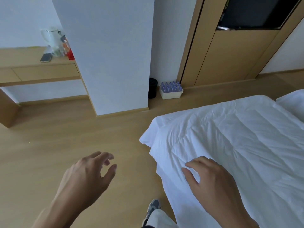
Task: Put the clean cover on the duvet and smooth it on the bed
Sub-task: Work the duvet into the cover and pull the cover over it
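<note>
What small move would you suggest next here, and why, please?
Probably press the right hand flat on the duvet and sweep toward its near corner: creases fan across it there, and the left hand hangs empty over the floor.

— The duvet?
— White cloth, matt, finely creased.
— And the floor?
— Pale wood, smooth, with a faint sheen. The desk is the same wood, matt. The kettle looks like glossy white plastic.
</note>
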The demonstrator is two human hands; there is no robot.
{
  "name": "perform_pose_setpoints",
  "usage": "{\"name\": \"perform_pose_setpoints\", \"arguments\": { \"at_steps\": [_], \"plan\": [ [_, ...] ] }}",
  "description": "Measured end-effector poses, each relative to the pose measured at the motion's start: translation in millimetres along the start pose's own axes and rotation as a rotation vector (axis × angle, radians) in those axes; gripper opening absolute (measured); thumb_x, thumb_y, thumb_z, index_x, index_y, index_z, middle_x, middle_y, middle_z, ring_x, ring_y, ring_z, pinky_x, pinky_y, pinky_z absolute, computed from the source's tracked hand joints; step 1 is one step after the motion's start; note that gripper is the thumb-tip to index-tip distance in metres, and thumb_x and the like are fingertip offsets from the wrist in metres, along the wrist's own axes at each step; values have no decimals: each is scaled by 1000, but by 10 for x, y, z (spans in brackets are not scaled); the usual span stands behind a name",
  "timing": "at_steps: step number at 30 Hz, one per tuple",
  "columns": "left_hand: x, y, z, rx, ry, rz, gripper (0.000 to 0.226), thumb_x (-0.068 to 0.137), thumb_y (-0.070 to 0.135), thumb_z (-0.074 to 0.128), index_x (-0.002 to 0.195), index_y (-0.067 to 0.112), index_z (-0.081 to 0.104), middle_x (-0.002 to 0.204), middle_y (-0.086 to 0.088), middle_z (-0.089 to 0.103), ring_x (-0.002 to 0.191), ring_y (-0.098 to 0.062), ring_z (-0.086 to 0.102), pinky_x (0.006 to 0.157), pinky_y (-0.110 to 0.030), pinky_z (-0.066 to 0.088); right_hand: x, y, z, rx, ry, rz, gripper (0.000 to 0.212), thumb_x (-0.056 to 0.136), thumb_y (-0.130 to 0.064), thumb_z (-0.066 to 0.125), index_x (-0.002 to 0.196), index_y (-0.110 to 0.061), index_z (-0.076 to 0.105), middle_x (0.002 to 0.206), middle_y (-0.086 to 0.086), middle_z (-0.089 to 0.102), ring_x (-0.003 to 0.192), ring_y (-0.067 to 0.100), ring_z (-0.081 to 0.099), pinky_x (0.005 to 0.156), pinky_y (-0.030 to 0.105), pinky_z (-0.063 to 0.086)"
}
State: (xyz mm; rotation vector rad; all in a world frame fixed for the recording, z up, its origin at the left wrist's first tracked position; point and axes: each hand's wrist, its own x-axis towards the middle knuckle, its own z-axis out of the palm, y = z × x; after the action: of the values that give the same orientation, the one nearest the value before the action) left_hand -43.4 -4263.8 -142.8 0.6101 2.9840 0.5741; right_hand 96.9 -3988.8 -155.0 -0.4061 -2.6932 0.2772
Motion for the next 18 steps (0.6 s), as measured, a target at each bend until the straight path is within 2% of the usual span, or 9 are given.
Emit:
{"name": "perform_pose_setpoints", "arguments": {
  "at_steps": [2,5,7,11,18],
  "plan": [
    [438,58,61,3,1,-7,19,86,50,66,102,40,68,82,30,60,75,5,61,57,-26,52,427,176,150,6,16,-4,18,83,-41,62,80,-27,74,79,-18,67,65,11,65,51,26,49],
    [1093,184,68,-3,9,-25,18,86,50,65,102,40,67,82,30,60,75,7,60,57,-26,52,1104,426,338,20,5,12,7,81,-30,78,79,-26,74,79,-18,67,66,12,65,51,27,50],
    [1500,259,57,-21,24,-33,18,85,49,67,101,40,68,81,30,60,74,7,60,57,-27,52,1520,562,440,29,-17,11,9,78,-27,83,80,-26,74,80,-18,67,67,11,66,52,23,47],
    [2304,402,39,-8,9,-25,18,85,49,68,101,40,68,81,31,60,74,6,60,57,-27,52,2357,811,611,39,-53,13,9,78,-28,83,81,-27,74,81,-16,68,68,11,65,57,19,39],
    [3986,382,173,17,-27,37,18,85,51,67,100,40,68,80,32,60,73,9,60,56,-26,52,3730,1146,1220,80,-27,137,8,80,-25,81,79,-27,73,80,-17,66,66,12,64,52,25,49]
  ]
}}
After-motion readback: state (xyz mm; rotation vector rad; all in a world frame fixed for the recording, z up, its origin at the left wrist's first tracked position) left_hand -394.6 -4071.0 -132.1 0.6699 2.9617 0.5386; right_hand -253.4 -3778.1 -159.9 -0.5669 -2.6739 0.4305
